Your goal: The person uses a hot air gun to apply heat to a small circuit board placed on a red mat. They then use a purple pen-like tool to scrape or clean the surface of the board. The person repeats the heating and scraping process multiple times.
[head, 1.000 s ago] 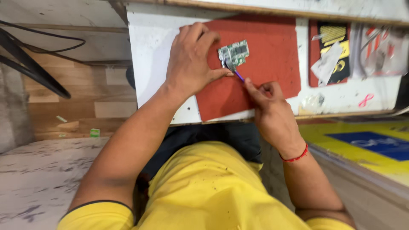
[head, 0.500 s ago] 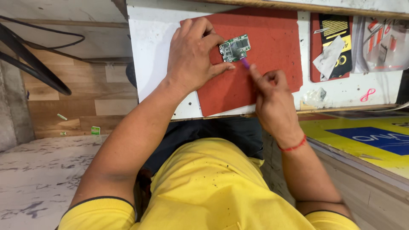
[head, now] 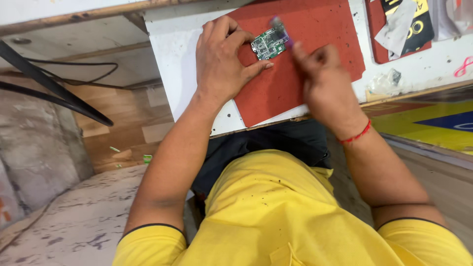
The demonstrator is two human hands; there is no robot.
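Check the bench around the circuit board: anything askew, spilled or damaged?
Nothing spilled or broken. The green circuit board lies tilted on the red mat under the left hand; crumpled clear plastic sits near the bench edge.

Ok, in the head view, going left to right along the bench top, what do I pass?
Left hand → green circuit board → purple-handled tool, blurred → right hand → crumpled clear wrapper → pink mark at the right edge.
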